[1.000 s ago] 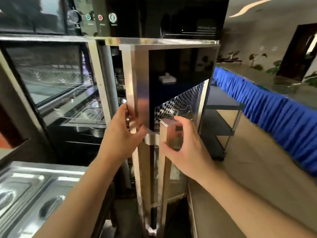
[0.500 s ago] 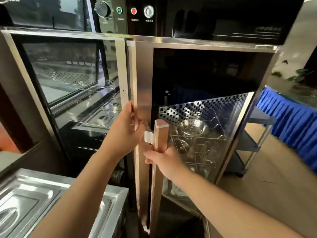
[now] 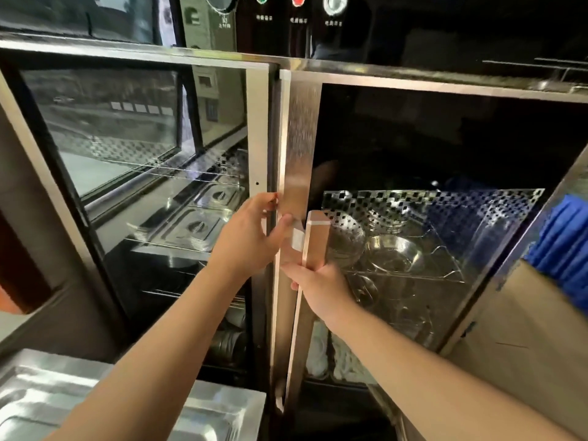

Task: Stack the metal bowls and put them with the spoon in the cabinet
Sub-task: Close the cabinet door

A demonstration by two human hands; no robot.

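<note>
The steel cabinet's right door (image 3: 445, 148) has dark glass and stands nearly flush with the frame. Through the glass I see metal bowls (image 3: 393, 256) on a wire shelf inside. My right hand (image 3: 318, 288) is shut on the door's tall copper-coloured handle (image 3: 315, 240), low on the bar. My left hand (image 3: 251, 233) grips the door's left steel edge (image 3: 299, 173) beside the handle, thumb on the front. The spoon cannot be made out.
The left cabinet door (image 3: 133, 148) is closed, with steel trays behind its glass. A control panel (image 3: 296, 7) with lights runs above. A steel counter with lidded pans (image 3: 63, 405) sits at lower left. A blue cloth (image 3: 566, 249) hangs at right.
The right door has swung from wide open to almost closed. Both hands stayed on it, the right one on the handle, and the view moved closer.
</note>
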